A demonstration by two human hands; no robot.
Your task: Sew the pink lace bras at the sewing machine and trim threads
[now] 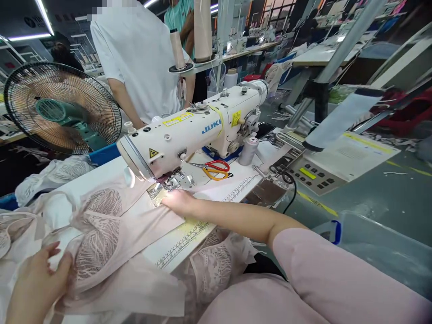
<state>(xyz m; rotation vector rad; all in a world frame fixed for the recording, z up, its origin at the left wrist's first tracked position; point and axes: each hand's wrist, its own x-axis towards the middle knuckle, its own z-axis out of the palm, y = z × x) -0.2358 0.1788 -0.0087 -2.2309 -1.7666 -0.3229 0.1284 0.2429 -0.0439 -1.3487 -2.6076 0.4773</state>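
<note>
A pale pink lace bra is spread over the white sewing table, its band running toward the needle area of a white sewing machine. My right hand is closed on the band's edge beside the presser foot; its fingertips are partly hidden. At the lower left, my left hand rests against the near cup, thumb and fingers apart. Another lace bra piece hangs over the table's front edge by my lap. More pale pieces lie at the far left.
Red- and orange-handled scissors and a grey thread cone lie behind my right forearm. A control box stands at the right, above a clear plastic bin. A large fan and a person in white are beyond the machine.
</note>
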